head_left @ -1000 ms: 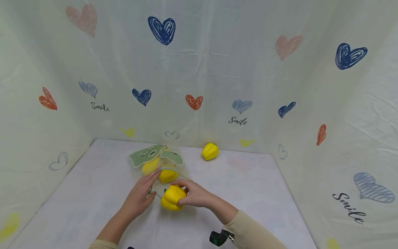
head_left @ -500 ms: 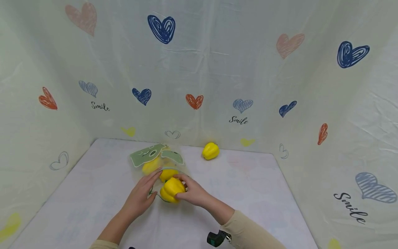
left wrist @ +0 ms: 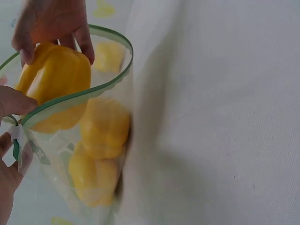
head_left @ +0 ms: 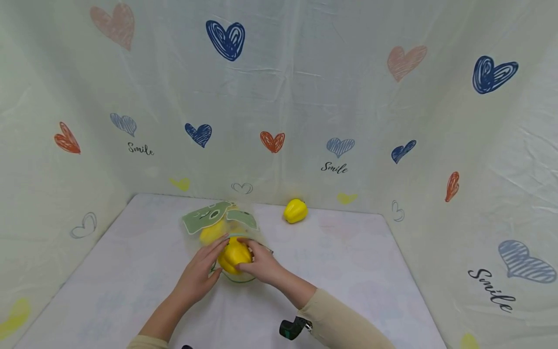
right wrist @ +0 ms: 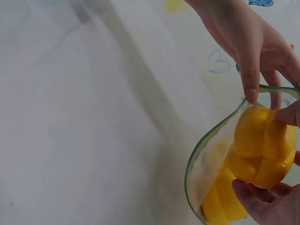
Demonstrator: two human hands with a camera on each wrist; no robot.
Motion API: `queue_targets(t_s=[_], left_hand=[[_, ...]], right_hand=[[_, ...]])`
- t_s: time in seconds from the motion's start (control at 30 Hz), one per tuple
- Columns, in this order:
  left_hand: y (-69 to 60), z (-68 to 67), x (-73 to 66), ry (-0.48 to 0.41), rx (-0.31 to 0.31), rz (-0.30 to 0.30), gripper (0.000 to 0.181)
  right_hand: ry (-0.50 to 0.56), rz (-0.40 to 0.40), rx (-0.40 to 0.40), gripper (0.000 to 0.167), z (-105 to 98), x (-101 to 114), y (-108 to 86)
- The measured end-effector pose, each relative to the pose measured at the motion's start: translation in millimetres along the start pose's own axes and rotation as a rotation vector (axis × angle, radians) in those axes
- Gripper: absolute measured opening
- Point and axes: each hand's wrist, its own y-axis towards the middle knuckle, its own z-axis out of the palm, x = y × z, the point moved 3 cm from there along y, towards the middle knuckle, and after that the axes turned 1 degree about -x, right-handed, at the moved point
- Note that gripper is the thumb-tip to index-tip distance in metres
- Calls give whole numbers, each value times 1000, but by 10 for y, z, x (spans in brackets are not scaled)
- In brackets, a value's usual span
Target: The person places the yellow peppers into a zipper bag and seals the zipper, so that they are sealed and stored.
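Note:
My right hand (head_left: 267,264) holds a yellow bell pepper (head_left: 234,257) between thumb and fingers, in the mouth of a clear zip bag (head_left: 205,218) with green print. In the left wrist view this pepper (left wrist: 61,77) sits partly below the bag's green rim (left wrist: 70,96). My left hand (head_left: 196,274) pinches the rim at one side of the mouth, and the right wrist view shows that hand (right wrist: 255,42) at the rim. Inside the bag lie several more yellow peppers (left wrist: 104,129), seen through the film.
Another yellow bell pepper (head_left: 295,211) lies at the back of the white table (head_left: 340,271), near the curtain (head_left: 279,97) printed with hearts. A small dark device (head_left: 292,328) sits by my right sleeve (head_left: 344,320).
My right hand has moved forward and left, carrying the bell pepper from in front of the bag into its mouth. My left hand stays at the rim.

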Motion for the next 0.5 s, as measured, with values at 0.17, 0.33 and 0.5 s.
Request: queue_targets(t_s=[0.17,0.33,0.5], left_hand=[[4,-1,6,11,-30,22,83],[5,-6,9,15,-55,42,84],[0,-3,12,-3,-38,35,82]], right_hand=[[15,28,3,67,66,-9,86],[1,40,-2,68,104,-23,153],[16,42,13,66,141,-33,200]])
